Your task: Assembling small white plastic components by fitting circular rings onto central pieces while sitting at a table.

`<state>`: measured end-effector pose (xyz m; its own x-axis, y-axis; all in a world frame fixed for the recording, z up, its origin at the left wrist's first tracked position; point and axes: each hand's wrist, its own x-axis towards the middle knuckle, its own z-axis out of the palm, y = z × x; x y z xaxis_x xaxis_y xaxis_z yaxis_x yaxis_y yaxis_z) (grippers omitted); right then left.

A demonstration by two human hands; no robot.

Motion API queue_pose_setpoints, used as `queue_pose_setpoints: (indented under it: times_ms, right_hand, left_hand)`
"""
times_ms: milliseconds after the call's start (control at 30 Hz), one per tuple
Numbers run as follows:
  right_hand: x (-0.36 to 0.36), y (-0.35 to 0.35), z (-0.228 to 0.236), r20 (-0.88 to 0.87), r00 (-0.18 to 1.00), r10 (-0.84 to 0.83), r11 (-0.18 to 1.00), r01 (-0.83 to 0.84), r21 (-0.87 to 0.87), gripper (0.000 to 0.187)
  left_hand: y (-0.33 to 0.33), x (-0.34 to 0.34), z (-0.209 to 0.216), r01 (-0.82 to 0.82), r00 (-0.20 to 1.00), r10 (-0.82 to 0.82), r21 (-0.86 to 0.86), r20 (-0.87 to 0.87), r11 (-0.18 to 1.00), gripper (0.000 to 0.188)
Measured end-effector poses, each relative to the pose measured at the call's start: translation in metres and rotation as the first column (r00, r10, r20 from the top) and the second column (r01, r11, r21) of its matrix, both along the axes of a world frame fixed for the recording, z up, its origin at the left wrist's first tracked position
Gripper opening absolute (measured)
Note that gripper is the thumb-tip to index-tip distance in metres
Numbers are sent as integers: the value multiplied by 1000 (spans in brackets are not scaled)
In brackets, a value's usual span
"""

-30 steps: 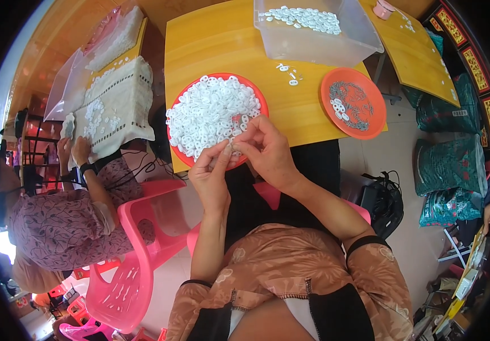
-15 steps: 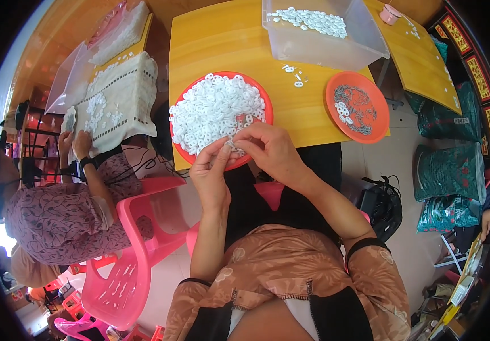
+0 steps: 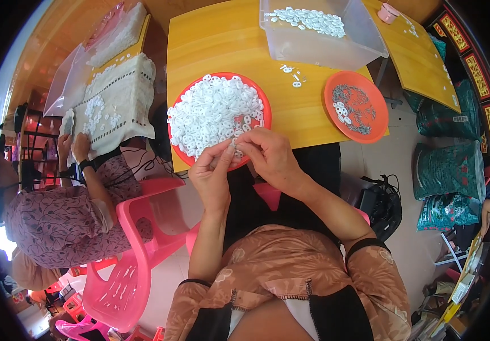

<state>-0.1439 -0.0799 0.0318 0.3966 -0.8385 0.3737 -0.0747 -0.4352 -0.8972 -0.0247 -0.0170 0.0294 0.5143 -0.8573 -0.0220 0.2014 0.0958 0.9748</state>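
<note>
In front of me, a red basin (image 3: pixel 265 98) holds a heap of small white oval plastic pieces (image 3: pixel 214 108) with holes in them. Over its near rim my left hand (image 3: pixel 211 177) pinches one white plastic piece (image 3: pixel 233 144) between thumb and forefinger. My right hand (image 3: pixel 273 160) meets it there, thumb and fingertips closed together against the same piece. Whether the right fingertips also hold a small pin is too small to tell. To the right, an orange-red plate (image 3: pixel 377 128) carries many thin grey metal pins (image 3: pixel 364 101) and several white ovals (image 3: pixel 341 112).
A clear plastic bin (image 3: pixel 324 51) with white pieces stands at the table's far side. A few loose pieces (image 3: pixel 296 84) lie on the yellow table (image 3: pixel 216 40). Left, another person (image 3: pixel 66 227) works over a cloth (image 3: pixel 123 108), beyond a pink chair (image 3: pixel 137 256). Green sacks (image 3: pixel 449 170) stand right.
My right fingertips have shifted slightly and come in closer against the piece at my left fingertips. The whole view has moved a little; the basin and plate stay put.
</note>
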Motion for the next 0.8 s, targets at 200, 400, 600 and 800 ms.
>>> queue_pose_setpoints:
  times_ms: [200,400,600,800]
  right_hand:
    - [-6,-3,0,-60,996,63,998,-64,-5,8]
    - [-7,-2,3,-172,982,74,997,-70,29,7]
    - [-5,-7,1,-140,986,93,988,-74,134,11]
    - [-6,-42,14,-364,924,114,990,-75,119,14]
  left_hand:
    - [5,2,-3,59,997,-61,39,48,997,14]
    - [5,0,-8,57,998,-58,29,28,998,14]
    - [1,5,-13,92,995,-89,62,-52,994,15]
    - [0,13,-25,28,984,-15,72,-180,997,16]
